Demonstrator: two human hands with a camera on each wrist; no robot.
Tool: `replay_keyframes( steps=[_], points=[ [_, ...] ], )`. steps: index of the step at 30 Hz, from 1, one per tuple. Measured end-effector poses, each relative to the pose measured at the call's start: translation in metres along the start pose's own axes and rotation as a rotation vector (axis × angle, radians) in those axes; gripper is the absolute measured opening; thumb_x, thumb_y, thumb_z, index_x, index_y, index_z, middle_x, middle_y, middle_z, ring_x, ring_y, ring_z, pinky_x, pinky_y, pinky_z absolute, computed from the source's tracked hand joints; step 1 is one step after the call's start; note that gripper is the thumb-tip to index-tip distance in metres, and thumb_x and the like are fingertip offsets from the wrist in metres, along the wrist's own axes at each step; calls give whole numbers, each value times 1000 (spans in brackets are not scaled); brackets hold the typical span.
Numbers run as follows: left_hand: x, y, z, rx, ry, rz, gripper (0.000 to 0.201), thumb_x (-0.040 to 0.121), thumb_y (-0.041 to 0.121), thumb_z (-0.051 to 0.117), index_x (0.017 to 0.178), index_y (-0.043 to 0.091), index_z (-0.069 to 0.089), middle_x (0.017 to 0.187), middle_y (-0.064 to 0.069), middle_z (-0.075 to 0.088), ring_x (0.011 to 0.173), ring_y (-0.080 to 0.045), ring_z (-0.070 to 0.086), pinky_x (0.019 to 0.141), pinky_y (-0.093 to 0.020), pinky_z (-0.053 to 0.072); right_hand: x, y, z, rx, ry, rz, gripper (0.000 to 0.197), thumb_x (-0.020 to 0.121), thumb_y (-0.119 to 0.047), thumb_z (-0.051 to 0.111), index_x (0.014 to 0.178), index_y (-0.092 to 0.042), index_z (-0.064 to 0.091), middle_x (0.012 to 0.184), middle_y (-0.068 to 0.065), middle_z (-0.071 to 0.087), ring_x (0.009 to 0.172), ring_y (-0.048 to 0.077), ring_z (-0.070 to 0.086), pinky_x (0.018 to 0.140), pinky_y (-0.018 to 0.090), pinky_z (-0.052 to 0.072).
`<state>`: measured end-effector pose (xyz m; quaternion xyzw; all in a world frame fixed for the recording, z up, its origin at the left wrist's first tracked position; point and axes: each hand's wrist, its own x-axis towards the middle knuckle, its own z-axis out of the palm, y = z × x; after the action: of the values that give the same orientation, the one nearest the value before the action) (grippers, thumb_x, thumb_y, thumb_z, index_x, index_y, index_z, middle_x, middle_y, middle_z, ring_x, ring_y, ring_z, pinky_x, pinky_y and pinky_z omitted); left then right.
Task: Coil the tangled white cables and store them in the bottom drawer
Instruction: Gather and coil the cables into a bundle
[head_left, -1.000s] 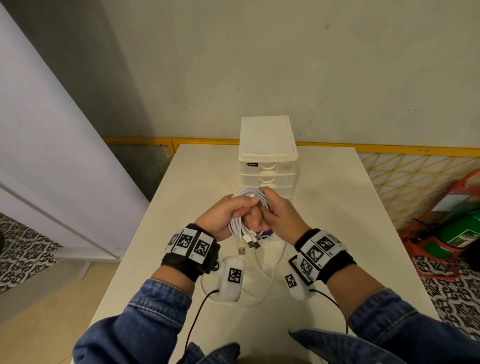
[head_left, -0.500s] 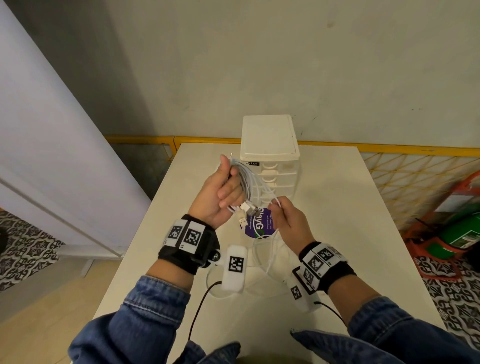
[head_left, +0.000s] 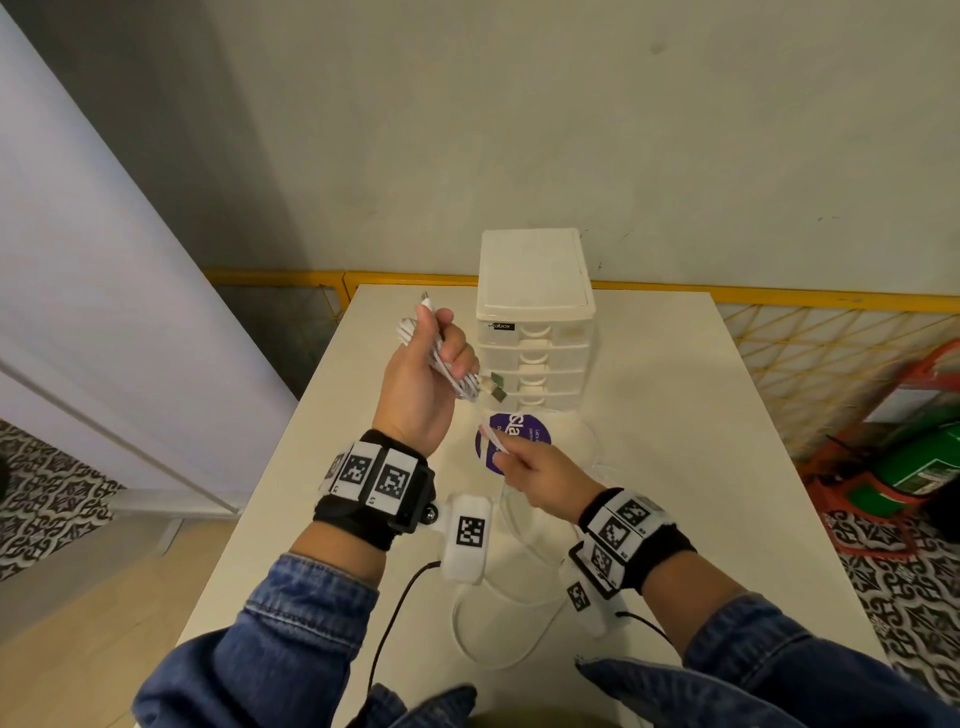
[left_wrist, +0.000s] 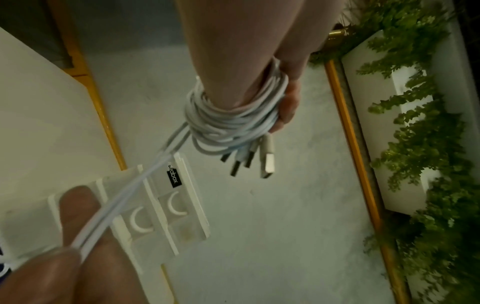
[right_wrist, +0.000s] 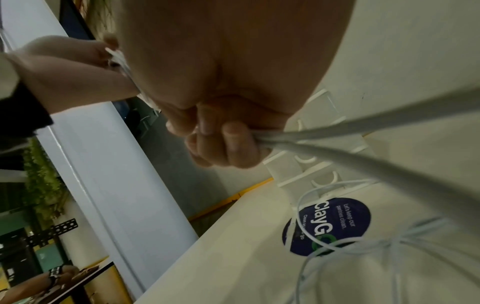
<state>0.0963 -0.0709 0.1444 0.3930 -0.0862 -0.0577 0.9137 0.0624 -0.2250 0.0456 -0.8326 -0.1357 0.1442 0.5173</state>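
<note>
My left hand (head_left: 434, 364) is raised left of the white drawer unit (head_left: 535, 322) and grips a coil of white cables (left_wrist: 233, 119) wound round its fingers. Several plug ends (left_wrist: 249, 160) stick out of the coil toward the drawers. Two strands run taut from the coil down to my right hand (head_left: 524, 467), which pinches them (right_wrist: 262, 139) above a purple round sticker (head_left: 535, 436). Loose white cable loops (head_left: 498, 623) lie on the table near my wrists. The drawer unit's drawers all look closed.
The white table (head_left: 675, 415) ends at a yellow rail (head_left: 779, 299) along the grey wall. A pale panel stands to the left. Red and green objects (head_left: 914, 457) sit on the patterned floor at the right.
My hands have drawn apart. The left hand has lifted the coil up and to the left, and the right hand has dropped toward me, pulling the strands taut between them.
</note>
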Motion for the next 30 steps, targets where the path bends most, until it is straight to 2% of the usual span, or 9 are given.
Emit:
replay_keyframes(
  steps=[2,5,7,10,13,19,23,27,30],
  points=[
    [1,1,0,79,34,61,32,100,38,29,89,16,50,60,5,40,52,-9,38,59,-24,34,0,1,5,10,-21,-12,40,97,-22,43,137,-22,42,74,-11,52,56,-8,47,64,8,38],
    [0,-1,-2,345,66,138,27,101,32,30,91,15,48,63,2,41,55,-11,41,57,-25,37,1,-2,9,-54,-33,-68,41,96,-27,45,137,-24,42,112,-9,59,92,-10,52,95,16,37],
    [-1,-6,-5,610,62,183,25,101,26,33,88,11,47,63,-2,41,55,-11,41,56,-24,38,0,-10,9,-108,-32,-109,37,95,-27,48,132,-26,48,124,-10,59,109,-6,51,99,10,33],
    [-3,-11,-13,940,6,244,28,101,22,38,80,7,49,60,-4,42,53,-12,42,55,-25,41,-2,-18,7,-122,42,-165,28,90,-19,57,117,-20,62,93,-31,62,84,-17,55,77,1,35],
    [-5,-16,-21,1113,-72,233,35,99,28,42,68,13,49,55,-6,44,51,-18,42,55,-33,40,-3,-23,4,-81,78,-167,20,85,-18,64,104,-20,68,73,-32,62,71,-2,60,72,10,43],
    [-7,-27,-28,1507,-169,-38,47,94,30,52,53,15,36,45,2,36,39,-9,33,47,-26,28,-3,-28,-5,9,110,-178,11,81,-19,69,91,-16,73,88,7,74,85,21,67,83,39,52],
    [-12,-25,-29,1434,-217,-206,52,92,39,47,53,5,47,41,-7,45,38,-21,43,45,-39,41,-5,-29,-14,45,106,-197,10,78,-20,73,79,-29,72,82,-2,72,82,15,67,88,44,52],
    [-16,-21,-20,1315,-202,-423,51,97,42,38,58,12,50,40,-3,46,32,-15,37,44,-27,34,-4,-31,-26,111,196,-160,13,72,-20,78,75,-20,65,75,3,70,78,29,67,80,41,52],
    [-19,-21,-16,1227,-264,-536,53,94,54,37,66,12,53,43,-1,41,33,-10,32,41,-21,28,-3,-29,-35,70,235,-186,14,72,-17,76,76,-24,64,69,2,68,71,23,65,75,37,51]
  ],
)
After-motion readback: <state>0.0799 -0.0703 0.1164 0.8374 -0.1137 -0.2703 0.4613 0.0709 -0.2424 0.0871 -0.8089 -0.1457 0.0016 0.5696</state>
